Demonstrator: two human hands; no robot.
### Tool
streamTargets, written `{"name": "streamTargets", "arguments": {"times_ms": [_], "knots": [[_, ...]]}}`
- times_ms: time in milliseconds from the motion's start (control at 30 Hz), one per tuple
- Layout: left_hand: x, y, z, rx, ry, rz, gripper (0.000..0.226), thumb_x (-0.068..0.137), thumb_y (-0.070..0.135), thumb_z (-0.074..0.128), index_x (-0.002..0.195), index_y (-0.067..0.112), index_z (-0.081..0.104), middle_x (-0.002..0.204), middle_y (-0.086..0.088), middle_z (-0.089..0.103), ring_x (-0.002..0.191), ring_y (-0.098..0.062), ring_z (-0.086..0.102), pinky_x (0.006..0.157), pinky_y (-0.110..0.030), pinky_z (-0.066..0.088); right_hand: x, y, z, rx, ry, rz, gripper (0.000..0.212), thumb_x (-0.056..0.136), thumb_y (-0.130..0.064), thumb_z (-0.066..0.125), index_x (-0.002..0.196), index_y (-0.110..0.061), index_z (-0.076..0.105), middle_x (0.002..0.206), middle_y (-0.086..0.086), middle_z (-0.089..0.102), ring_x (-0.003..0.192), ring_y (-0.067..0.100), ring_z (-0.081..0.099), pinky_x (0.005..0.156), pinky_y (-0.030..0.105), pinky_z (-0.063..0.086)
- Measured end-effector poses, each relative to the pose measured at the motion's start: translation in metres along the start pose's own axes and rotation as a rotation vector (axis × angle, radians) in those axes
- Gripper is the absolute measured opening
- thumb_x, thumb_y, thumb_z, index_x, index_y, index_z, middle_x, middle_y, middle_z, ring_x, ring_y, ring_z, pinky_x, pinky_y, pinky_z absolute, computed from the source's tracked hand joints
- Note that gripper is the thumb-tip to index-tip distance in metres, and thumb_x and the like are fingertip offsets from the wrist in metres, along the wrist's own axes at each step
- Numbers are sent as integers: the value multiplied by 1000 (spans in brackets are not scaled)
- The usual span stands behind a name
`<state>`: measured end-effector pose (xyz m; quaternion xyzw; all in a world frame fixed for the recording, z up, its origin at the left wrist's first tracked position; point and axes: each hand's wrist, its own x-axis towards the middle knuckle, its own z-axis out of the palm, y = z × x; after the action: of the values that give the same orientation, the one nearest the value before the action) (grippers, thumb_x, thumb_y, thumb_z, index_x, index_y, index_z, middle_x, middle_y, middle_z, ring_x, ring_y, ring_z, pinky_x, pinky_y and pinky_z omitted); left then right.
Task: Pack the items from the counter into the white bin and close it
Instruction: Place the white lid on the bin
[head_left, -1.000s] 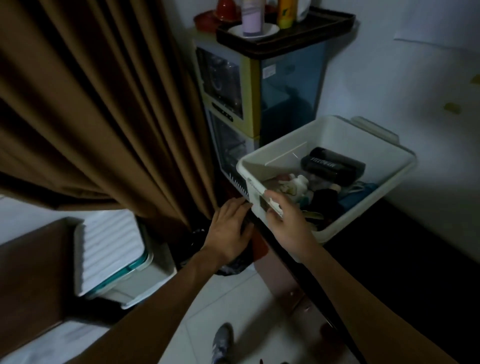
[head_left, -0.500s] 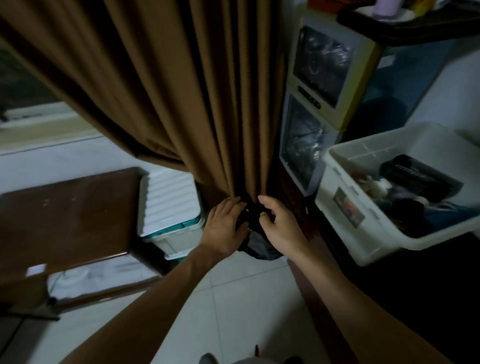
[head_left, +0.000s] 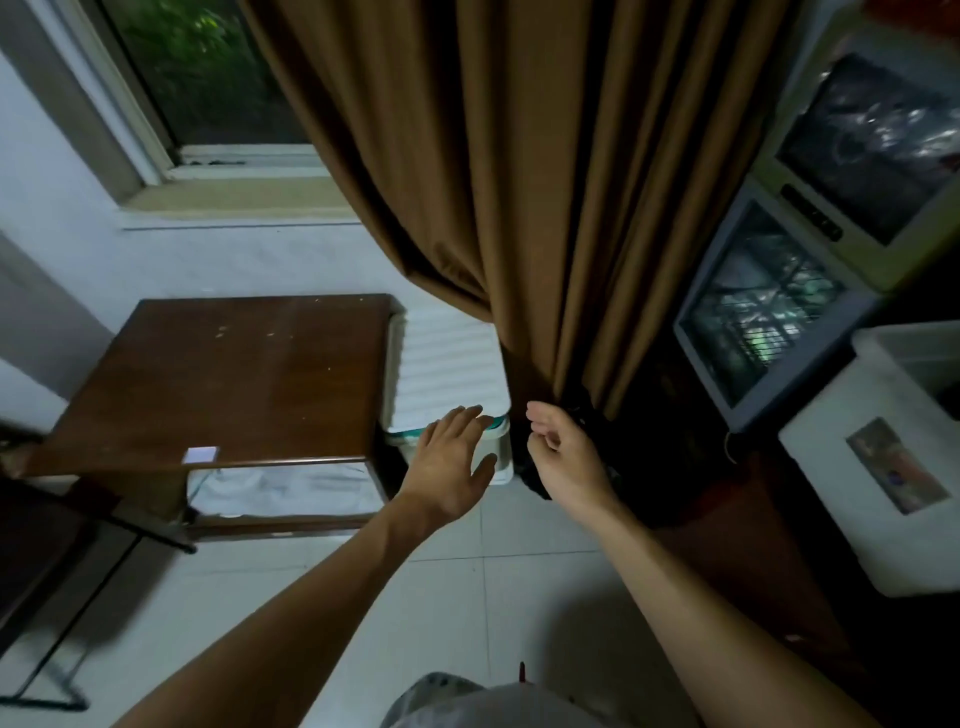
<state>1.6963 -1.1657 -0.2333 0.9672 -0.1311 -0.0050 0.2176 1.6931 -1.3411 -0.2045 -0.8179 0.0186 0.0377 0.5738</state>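
Head view: A person reaches with both bare arms toward a ribbed white lid (head_left: 447, 364), judged to be the cover for the white bin (head_left: 831, 519), which has yet to be closed. The left hand (head_left: 452, 462) is spread flat, fingers straight and holding nothing. Its fingertips lie over the lid's near right corner, though contact cannot be confirmed. The right hand (head_left: 566, 457) hangs just to the right of that corner, fingers loosely curled with nothing visibly in them, against the hem of a brown curtain (head_left: 519, 182) and a dark bundle (head_left: 535, 483) that cannot be identified.

The lid lies flat on a teal-rimmed box (head_left: 501, 465), directly ahead of the left fingertips and just left of the right hand. Its long axis runs away from the hands toward the wall, with a short edge facing them and the ribs lying crosswise. The far right part slips under the curtain.

The left hand is the nearer of the two. A two-handed lift would likely need the right hand to cross to the curtain-side edge.

The bin sits well off to the right of both hands, beyond a glass-fronted cabinet (head_left: 753, 338), its open top partly out of frame. A wooden table (head_left: 234, 374) stands immediately left of the lid.
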Motion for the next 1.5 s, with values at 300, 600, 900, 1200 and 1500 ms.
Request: {"name": "streamTargets", "arguments": {"times_ms": [300,600,900,1200,1500], "knots": [[2,-61,3,-28,-25,-74,55,98,46,41,148,25,33,157,4,31,146,-18,22,120,-36,14,39,19,62,105,18,163,33,94,-5,50,124,-17,59,120,-7,63,112,5,58,95,17,43],[58,-106,33,-75,-127,-199,56,98,42,43,149,22,31,155,1,34,144,-19,28,119,-38,22,109,55,95,222,20,270,26,93,-2,55,102,-24,63,111,-6,65,106,9,60,83,12,47],[130,-150,77,-40,-267,-308,62,96,41,42,152,22,23,160,2,24,147,-19,21,120,-43,19,183,100,118,335,-10,543,23,97,-18,54,119,-23,60,108,-7,62,101,10,62,87,25,53],[178,-193,122,-17,-405,-298,62,101,37,39,155,21,13,164,3,7,150,-18,6,122,-39,6,246,152,149,402,48,748,27,96,-14,54,123,-13,57,113,7,64,104,20,64,89,31,54],[209,-250,183,-3,-528,-269,63,99,33,44,154,20,16,164,-1,7,151,-21,5,121,-42,9,294,208,199,603,125,1047,35,97,-7,50,132,-3,50,115,13,57,111,27,59,102,37,48]]}}
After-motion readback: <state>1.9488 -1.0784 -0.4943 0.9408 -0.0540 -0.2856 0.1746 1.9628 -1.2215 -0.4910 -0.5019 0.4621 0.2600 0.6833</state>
